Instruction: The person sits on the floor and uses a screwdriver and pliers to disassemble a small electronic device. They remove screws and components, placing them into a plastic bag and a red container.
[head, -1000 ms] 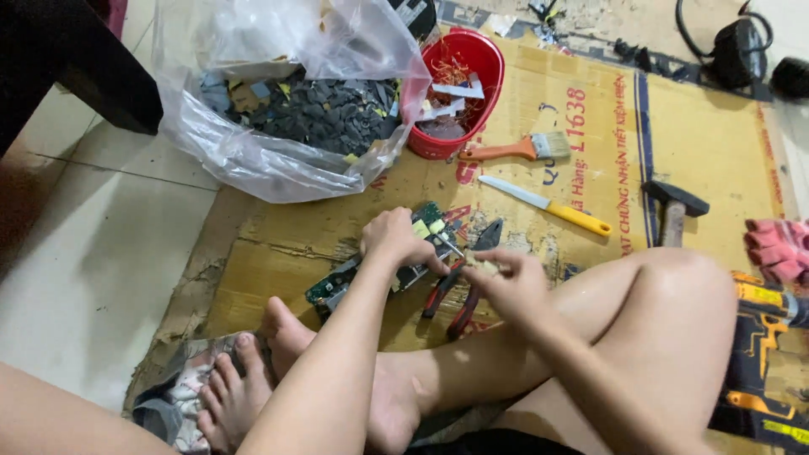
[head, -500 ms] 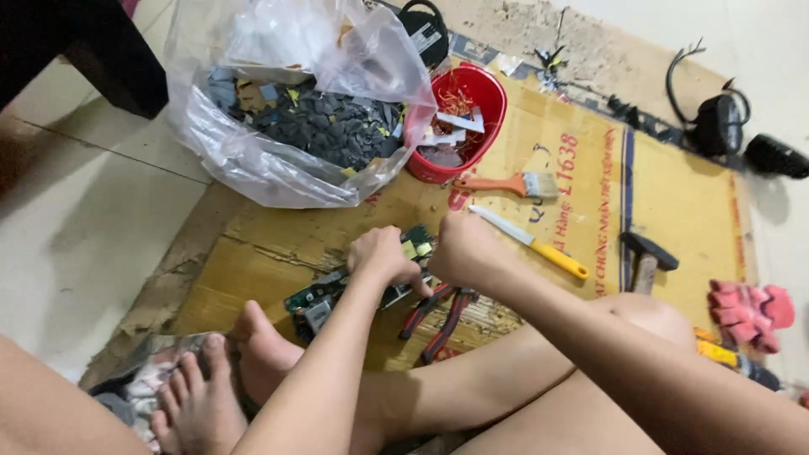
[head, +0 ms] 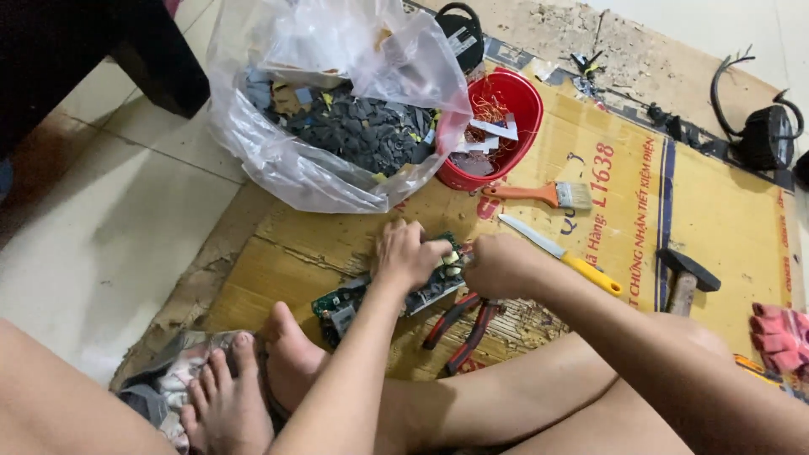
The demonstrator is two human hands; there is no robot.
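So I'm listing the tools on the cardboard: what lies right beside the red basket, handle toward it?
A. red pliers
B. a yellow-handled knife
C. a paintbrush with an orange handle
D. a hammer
C: the paintbrush lies just right of the basket, its orange handle pointing at it; the knife, hammer and pliers lie farther off.

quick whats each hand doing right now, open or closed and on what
Left hand: closed over the green circuit board, gripping its top end.
Right hand: closed at the same end of the board; what it grips cannot be told.
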